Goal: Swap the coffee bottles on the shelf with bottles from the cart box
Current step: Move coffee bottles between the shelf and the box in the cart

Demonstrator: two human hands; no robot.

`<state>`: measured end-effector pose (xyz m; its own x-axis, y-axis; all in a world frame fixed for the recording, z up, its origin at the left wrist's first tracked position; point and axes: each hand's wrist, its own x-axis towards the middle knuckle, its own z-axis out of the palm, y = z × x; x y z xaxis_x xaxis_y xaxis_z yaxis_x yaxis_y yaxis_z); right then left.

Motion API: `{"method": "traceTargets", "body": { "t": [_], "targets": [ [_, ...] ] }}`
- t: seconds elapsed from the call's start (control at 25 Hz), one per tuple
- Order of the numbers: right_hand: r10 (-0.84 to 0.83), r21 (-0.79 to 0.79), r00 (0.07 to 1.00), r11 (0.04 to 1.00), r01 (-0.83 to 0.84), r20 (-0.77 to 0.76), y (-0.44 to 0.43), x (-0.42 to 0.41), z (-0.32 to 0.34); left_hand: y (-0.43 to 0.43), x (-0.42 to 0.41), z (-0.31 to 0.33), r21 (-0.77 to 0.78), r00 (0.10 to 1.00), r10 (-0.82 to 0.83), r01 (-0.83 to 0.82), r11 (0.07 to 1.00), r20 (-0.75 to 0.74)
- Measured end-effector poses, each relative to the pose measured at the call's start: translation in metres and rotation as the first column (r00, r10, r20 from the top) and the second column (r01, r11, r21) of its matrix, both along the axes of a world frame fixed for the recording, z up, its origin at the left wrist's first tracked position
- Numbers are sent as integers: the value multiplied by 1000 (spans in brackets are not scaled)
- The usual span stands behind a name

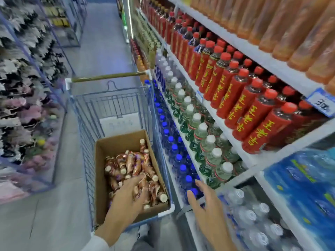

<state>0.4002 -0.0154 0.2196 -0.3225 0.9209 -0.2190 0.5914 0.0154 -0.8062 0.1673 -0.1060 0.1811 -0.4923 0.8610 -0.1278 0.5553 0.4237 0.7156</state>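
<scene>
Brown cardboard box point(100, 178) sitting in the wire cart point(112, 104); we take the box as our landmark.

- Inside the box: a loose heap of coffee bottles point(130, 165) with coppery wrappers and cream caps. Most lie on their sides toward its near end. The far end shows bare cardboard.
- Left hand point(128, 194): reaches in over the near wall of the box, fingers laid on top of the heap and touching the bottles. We cannot tell whether they have closed round one.
- Right hand point(206, 201): outside the box, just beyond its right wall. It is released, with fingers straight and spread, and holds nothing. It hovers by the blue-capped bottles point(182, 171) on the low shelf point(233, 140).
- Further right of the box: green-labelled water bottles point(208, 147), and above them red bottles with yellow lettering point(253, 113).
- We cannot pick out any coffee bottles on the shelf from here.

Our reading of the step: drawing a replacement bottle from the box, with no exchange at the shelf yet under way.

The next move, as we judge it, calls for singling out one bottle from the tangle and lifting it clear of the box wall. It then goes rightward to the coffee slot, which must first be found.
</scene>
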Motion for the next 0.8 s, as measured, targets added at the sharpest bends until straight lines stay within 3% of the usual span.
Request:
{"method": "traceTargets", "body": {
  "t": [0.16,0.32,0.56,0.68,0.8],
  "targets": [
    [68,-128,992,990,-54,104,15,-66,-33,-8,-53,-51,-172,994,48,-32,985,94],
    [81,-243,978,970,-32,191,18,-89,-54,12,-72,-99,-315,989,1,45,948,145],
    [41,-384,971,922,55,237,26,-86,-83,96,-83,-179,-329,922,-263,351,877,283],
    [-6,-450,974,886,111,227,34,-80,-98,124,-81,-224,-338,829,-473,555,760,298],
    [-16,-458,970,879,129,242,42,-77,-106,129,-76,-257,-295,784,-573,621,726,239]
  ]
}}
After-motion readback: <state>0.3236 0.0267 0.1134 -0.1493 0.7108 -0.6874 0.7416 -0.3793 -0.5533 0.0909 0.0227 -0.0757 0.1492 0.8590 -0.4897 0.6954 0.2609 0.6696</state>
